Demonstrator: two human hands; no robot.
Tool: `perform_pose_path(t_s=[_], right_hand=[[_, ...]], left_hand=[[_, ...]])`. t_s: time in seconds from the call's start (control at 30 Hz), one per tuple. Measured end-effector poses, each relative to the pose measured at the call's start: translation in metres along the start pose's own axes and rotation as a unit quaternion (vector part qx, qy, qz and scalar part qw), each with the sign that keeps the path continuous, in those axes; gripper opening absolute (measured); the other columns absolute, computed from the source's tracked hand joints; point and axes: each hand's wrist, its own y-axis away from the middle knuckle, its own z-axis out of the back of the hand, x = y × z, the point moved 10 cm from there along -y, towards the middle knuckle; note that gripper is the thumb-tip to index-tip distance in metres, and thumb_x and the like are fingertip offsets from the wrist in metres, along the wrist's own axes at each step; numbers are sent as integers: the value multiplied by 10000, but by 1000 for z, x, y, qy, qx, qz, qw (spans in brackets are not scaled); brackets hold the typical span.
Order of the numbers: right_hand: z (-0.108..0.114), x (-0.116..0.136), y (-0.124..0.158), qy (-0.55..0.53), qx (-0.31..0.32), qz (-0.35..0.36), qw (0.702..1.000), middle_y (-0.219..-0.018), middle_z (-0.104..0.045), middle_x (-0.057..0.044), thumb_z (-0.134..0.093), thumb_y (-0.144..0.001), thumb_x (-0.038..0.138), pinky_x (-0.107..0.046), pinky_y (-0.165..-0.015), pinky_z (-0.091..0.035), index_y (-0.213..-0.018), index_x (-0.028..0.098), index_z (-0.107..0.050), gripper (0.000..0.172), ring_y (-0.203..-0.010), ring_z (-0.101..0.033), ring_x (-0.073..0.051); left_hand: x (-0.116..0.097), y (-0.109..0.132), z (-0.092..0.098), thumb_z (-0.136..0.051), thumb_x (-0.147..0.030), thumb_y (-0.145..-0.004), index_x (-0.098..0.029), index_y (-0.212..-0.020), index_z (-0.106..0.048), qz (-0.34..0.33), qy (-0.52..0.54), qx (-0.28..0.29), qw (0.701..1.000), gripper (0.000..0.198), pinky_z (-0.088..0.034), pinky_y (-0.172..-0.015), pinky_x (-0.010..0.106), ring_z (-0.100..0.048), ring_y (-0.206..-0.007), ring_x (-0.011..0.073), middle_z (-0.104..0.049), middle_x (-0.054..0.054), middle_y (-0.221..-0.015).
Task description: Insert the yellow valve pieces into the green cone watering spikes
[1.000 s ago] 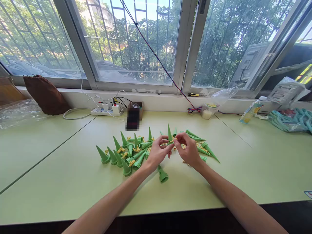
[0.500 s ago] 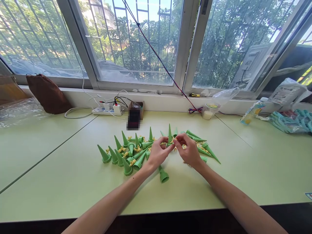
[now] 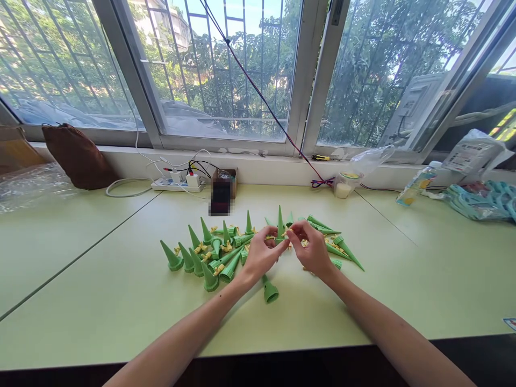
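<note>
My left hand (image 3: 264,252) is closed around the base of a green plastic spike (image 3: 280,221), which points upward. A small yellow valve (image 3: 285,233) is pinched in the fingertips of my right hand (image 3: 310,248), against the side of that spike. Fingers partly hide where the two parts meet. More green spikes (image 3: 209,278) stand or lie to the left of my hands, with loose yellow valves (image 3: 218,270) among them. Others, such as a long green spike (image 3: 350,253), lie on the right. One hollow green spike (image 3: 270,291) lies below my left wrist, its wide end toward me.
The pale green table (image 3: 121,301) runs to the windowsill. Along the back are a brown bag (image 3: 78,156), a power strip (image 3: 177,186), a small box (image 3: 222,188), a jar (image 3: 343,185), a bottle (image 3: 418,184) and light-blue items in plastic (image 3: 479,203).
Both hands stay nearly still at the upright spike, with only slight finger movement. The whole view has shifted very slightly.
</note>
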Motion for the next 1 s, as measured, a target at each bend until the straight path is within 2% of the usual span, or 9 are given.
perform_pose_path(t_s=[0.13, 0.3, 0.5, 0.6, 0.77, 1.0], right_hand=[[2, -2, 0, 5, -12, -4, 1000, -756, -634, -25, -537, -922, 306, -286, -633, -521, -879, 219, -521, 98, -656, -615, -165], [4, -6, 0, 7, -26, -7, 1000, -761, -630, -25, -538, -925, 310, -286, -638, -524, -872, 220, -515, 106, -664, -615, -164], [2, -9, 1, -13, -24, -20, 999, -763, -624, -22, -541, -926, 307, -276, -624, -519, -879, 217, -512, 105, -648, -604, -155], [1, -11, 2, -38, -22, -34, 998, -752, -611, -13, -544, -926, 315, -264, -600, -511, -875, 213, -510, 119, -623, -590, -144], [-1, -16, 3, -73, -21, -60, 995, -745, -604, -10, -558, -920, 335, -259, -577, -497, -873, 211, -515, 140, -605, -577, -140], [-7, -28, 3, -105, -3, -90, 990, -686, -561, 7, -564, -918, 382, -254, -525, -437, -833, 212, -498, 201, -553, -524, -131]], left_hand=[[0, -1, -2, -723, -370, -733, -177, -905, -540, 0, 9, 9, 1000, 316, -395, -449, 204, -504, -442, 85, -502, -67, -567], [-1, -2, -4, -728, -387, -729, -175, -876, -516, -5, 61, 16, 998, 334, -432, -437, 228, -560, -484, 87, -597, -10, -779], [-4, -1, -8, -704, -380, -763, -176, -875, -479, -18, 74, 29, 997, 324, -427, -421, 225, -557, -498, 77, -571, 1, -860], [-5, 0, -5, -688, -375, -783, -177, -888, -476, -30, 45, 25, 998, 308, -423, -422, 220, -548, -493, 82, -581, -4, -809], [-7, 3, -3, -658, -365, -818, -193, -914, -470, -41, -12, 18, 999, 272, -410, -433, 205, -510, -437, 98, -508, -72, -534], [-11, 4, -1, -641, -330, -824, -194, -920, -489, -70, -40, 11, 997, 226, -423, -439, 202, -513, -450, 98, -516, -66, -558]])
